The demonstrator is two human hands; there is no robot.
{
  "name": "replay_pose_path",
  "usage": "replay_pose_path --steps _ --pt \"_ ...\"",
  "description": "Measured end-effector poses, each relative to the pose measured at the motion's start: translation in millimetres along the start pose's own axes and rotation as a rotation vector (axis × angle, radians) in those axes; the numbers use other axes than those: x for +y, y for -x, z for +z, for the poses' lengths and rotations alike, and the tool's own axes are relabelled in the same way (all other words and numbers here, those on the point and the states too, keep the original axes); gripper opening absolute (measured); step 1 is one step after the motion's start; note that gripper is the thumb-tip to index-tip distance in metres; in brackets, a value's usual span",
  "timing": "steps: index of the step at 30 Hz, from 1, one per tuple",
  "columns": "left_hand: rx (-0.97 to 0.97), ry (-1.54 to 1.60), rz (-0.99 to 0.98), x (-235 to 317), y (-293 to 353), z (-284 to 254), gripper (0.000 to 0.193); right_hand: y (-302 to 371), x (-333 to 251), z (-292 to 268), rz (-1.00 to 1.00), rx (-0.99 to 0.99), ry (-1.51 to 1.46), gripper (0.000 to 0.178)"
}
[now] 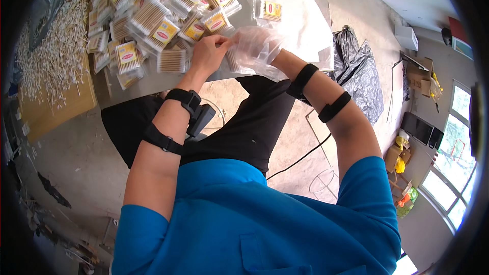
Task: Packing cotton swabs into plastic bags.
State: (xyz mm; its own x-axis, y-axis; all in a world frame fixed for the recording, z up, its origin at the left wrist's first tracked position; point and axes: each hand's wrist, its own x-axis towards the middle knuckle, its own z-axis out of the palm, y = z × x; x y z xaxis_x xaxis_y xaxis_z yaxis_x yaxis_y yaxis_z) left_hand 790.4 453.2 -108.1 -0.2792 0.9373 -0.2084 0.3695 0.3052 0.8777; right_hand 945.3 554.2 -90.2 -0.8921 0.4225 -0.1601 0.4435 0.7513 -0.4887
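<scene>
My left hand [208, 55] is closed, its thumb and fingertips pinching the edge of a clear plastic bag [277, 74]. Inside that bag is my right hand [257, 43]; the film blurs its fingers, so their hold cannot be made out. Brown sticks of a cotton swab pack [233, 62] show faintly through the plastic between the two hands. Left of my hands lies a heap of clear packs of cotton swabs [158, 25] with yellow and red labels. One more labelled pack [270, 10] rests on the pale plastic sheeting beyond my right hand.
Loose cotton swabs [56, 51] cover a wooden board [58, 114] at the far left. Pale plastic sheeting [305, 25] lies on the grey table's right part. Black plastic bags [359, 76] sit on the floor to the right. A dark cable [300, 159] runs below my right arm.
</scene>
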Motion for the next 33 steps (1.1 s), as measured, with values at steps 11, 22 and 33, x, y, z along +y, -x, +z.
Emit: replay_pose_path --steps 11,22,33 --pt "-0.111 0.052 -0.108 0.8 -7.0 3.2 0.023 6.2 32.3 24.7 -0.11 -0.022 0.007 0.022" --pt "-0.085 0.142 -0.147 10.1 0.7 -7.4 0.02 7.6 15.1 28.5 -0.206 0.219 0.044 0.026" --pt "0.174 -0.192 0.033 -4.9 71.2 14.0 0.014 -6.2 -14.0 13.6 -0.278 0.136 0.294 0.021"
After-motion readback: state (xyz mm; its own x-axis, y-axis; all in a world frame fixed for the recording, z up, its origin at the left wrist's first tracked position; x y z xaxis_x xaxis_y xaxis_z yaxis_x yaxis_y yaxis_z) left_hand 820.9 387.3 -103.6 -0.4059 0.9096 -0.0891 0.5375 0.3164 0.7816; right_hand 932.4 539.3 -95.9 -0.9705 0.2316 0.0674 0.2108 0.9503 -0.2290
